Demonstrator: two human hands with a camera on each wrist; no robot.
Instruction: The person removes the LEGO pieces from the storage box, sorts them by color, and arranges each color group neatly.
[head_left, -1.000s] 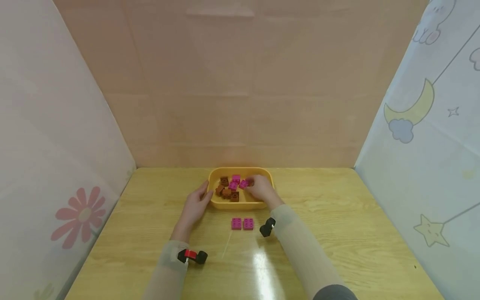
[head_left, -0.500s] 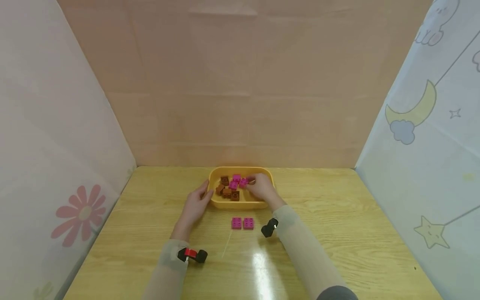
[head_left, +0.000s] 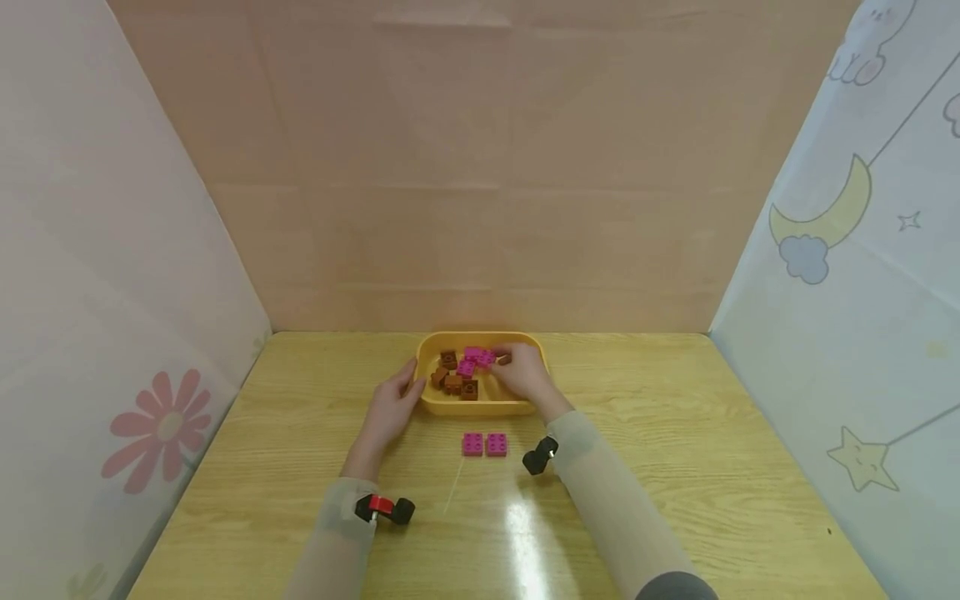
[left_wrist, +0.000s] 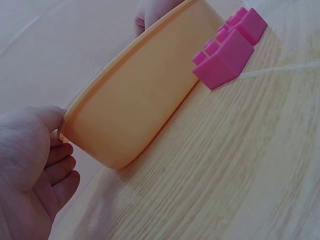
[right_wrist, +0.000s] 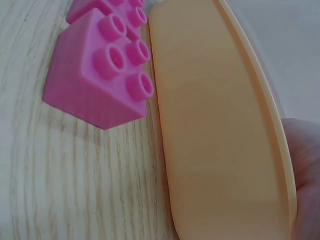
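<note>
A yellow tray (head_left: 480, 409) stands at the back of the table with pink and brown toy building bricks inside. My left hand (head_left: 390, 408) holds the tray's left rim; in the left wrist view its thumb lies at the rim, the other fingers curled outside. My right hand (head_left: 522, 372) reaches into the tray's right part and pinches a pink building brick (head_left: 486, 358) at its fingertips. Beside that brick lie another pink brick (head_left: 466, 368) and a brown brick (head_left: 469, 390). The tray wall hides the right fingertips in the right wrist view.
Two pink bricks stand side by side on the table in front of the tray, a left one (head_left: 472, 444) and a right one (head_left: 497, 444), studs up. Behind the tray rises a tan backdrop (head_left: 480, 208), with pale patterned sheets at both sides.
The pink brick at my right fingertips has shifted slightly back and left, close to the other pink bricks. My left hand and the tray keep their places.
</note>
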